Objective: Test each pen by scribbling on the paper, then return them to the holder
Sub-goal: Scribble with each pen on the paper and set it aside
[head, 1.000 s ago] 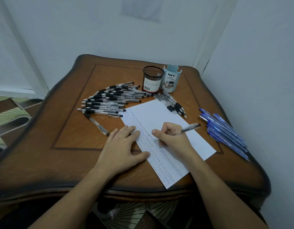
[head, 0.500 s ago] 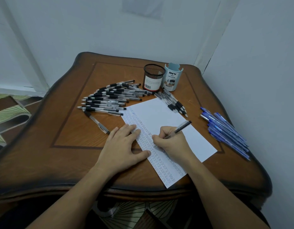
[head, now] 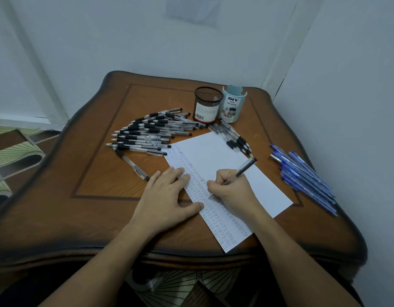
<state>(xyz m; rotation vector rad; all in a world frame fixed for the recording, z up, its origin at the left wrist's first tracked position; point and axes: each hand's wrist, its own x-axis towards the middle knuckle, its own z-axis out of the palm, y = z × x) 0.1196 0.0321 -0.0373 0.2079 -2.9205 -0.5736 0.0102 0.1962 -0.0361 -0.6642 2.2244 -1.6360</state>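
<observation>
A white paper (head: 216,156) lies slanted on the wooden table (head: 98,178), with rows of small scribbles along its left edge. My right hand (head: 231,191) grips a black pen (head: 244,168), its tip down on the paper by the scribbles. My left hand (head: 167,196) rests flat on the paper's left edge, fingers spread. A black mesh holder (head: 207,105) and a light blue holder (head: 232,104) stand at the back of the table.
Several black pens (head: 147,134) lie fanned at the back left, one black pen (head: 132,163) apart from them. More black pens (head: 233,136) lie beside the holders. Several blue pens (head: 302,176) lie at the right edge. Walls close in behind and on the right.
The pen in my right hand has tilted more upright and its tip has come down onto the paper. My left hand has stayed put.
</observation>
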